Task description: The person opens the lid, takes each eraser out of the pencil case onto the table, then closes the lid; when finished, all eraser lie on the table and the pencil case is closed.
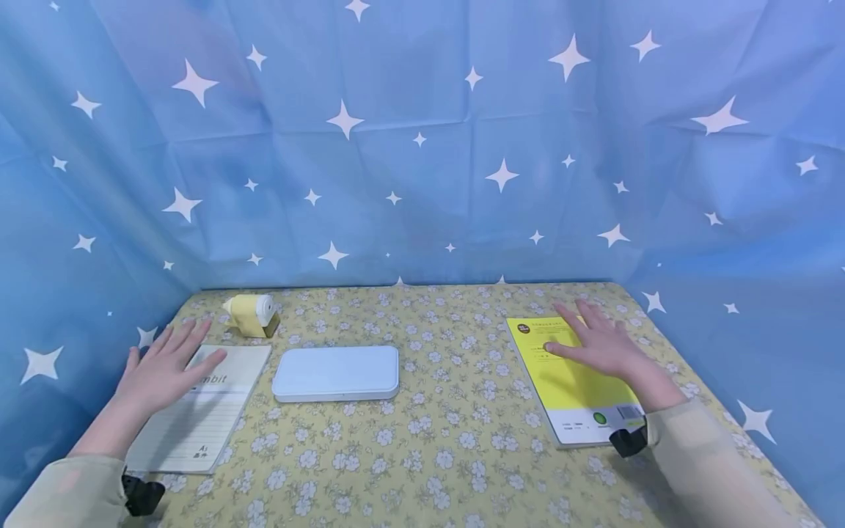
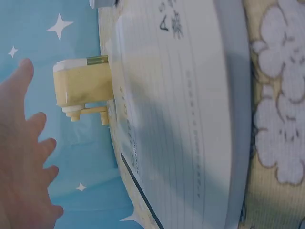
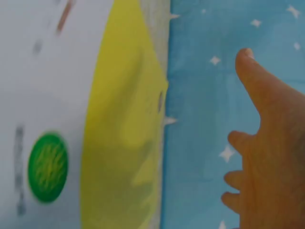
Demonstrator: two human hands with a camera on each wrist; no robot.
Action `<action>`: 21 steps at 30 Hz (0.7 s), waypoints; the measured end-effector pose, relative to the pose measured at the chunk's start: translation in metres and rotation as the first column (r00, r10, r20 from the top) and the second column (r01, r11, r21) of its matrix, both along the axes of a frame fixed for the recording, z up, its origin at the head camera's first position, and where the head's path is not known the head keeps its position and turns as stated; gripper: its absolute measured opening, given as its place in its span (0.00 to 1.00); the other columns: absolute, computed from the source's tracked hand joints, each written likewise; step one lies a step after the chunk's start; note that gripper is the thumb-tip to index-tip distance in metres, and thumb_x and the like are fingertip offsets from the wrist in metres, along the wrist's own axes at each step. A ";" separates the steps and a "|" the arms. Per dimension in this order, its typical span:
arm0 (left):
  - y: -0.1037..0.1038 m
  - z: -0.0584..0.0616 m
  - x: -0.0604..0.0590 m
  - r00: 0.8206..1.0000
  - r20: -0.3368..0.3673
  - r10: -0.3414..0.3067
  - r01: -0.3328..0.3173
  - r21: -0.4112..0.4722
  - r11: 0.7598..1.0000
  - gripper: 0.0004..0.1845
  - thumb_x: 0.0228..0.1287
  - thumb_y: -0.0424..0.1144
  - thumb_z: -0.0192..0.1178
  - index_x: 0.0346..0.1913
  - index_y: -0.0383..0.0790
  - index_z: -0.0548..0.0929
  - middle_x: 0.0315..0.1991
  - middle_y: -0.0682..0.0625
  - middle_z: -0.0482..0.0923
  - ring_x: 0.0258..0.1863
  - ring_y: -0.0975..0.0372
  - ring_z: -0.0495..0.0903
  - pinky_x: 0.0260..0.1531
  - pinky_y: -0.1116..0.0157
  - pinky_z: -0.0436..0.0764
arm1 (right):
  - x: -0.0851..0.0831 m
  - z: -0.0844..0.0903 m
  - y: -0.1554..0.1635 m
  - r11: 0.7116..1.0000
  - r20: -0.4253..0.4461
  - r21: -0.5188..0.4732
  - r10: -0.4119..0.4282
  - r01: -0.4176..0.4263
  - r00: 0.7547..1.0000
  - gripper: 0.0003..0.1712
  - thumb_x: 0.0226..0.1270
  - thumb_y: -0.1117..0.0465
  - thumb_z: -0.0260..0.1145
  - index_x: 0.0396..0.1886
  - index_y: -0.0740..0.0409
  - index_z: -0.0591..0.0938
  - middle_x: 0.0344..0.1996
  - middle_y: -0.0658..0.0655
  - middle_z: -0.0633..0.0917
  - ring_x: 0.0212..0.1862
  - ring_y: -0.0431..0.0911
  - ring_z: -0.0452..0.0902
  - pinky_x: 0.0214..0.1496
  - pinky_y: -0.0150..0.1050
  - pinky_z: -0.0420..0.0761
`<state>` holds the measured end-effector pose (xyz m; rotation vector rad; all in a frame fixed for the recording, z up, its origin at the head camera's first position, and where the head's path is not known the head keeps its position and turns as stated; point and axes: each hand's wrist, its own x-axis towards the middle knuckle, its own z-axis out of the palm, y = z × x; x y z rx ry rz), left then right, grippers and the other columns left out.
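My left hand (image 1: 161, 372) hovers over the lined notepad (image 1: 218, 418), which lies along the table's (image 1: 422, 462) left edge; my fingers are straight and fanned out, apart from its cover. My right hand (image 1: 601, 350) is spread the same way above the yellow book (image 1: 561, 381) near the right edge, with a gap between fingers and book. A yellow box (image 1: 249, 315) stands toward the far left corner, and a white case (image 1: 337, 372) lies between my hands, nearer the left.
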<state>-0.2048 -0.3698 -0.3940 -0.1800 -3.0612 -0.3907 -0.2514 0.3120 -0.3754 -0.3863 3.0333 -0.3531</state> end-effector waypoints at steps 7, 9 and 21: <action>0.016 0.003 -0.001 0.989 -0.109 -0.095 0.094 -0.016 0.995 0.45 0.68 0.63 0.51 0.79 0.52 0.41 0.76 0.36 0.43 0.72 0.36 0.39 0.57 0.28 0.35 | 0.014 0.015 -0.032 0.993 -0.065 -0.018 0.114 -0.115 0.991 0.53 0.64 0.30 0.57 0.79 0.50 0.49 0.75 0.70 0.44 0.73 0.70 0.37 0.63 0.74 0.38; 0.023 0.004 -0.001 0.986 -0.118 -0.120 0.121 -0.003 0.993 0.46 0.68 0.63 0.52 0.79 0.52 0.43 0.76 0.37 0.43 0.73 0.38 0.39 0.59 0.29 0.35 | 0.018 0.019 -0.044 0.987 -0.076 -0.029 0.154 -0.156 0.985 0.53 0.63 0.30 0.57 0.79 0.49 0.49 0.75 0.68 0.44 0.73 0.69 0.38 0.64 0.74 0.39; 0.057 0.004 -0.003 0.942 -0.166 -0.290 0.302 0.048 0.952 0.45 0.63 0.58 0.61 0.77 0.47 0.54 0.74 0.37 0.52 0.72 0.40 0.49 0.60 0.30 0.44 | 0.032 0.020 -0.117 0.901 -0.075 -0.166 0.393 -0.400 0.916 0.54 0.61 0.33 0.64 0.79 0.43 0.49 0.77 0.57 0.42 0.76 0.59 0.38 0.68 0.66 0.50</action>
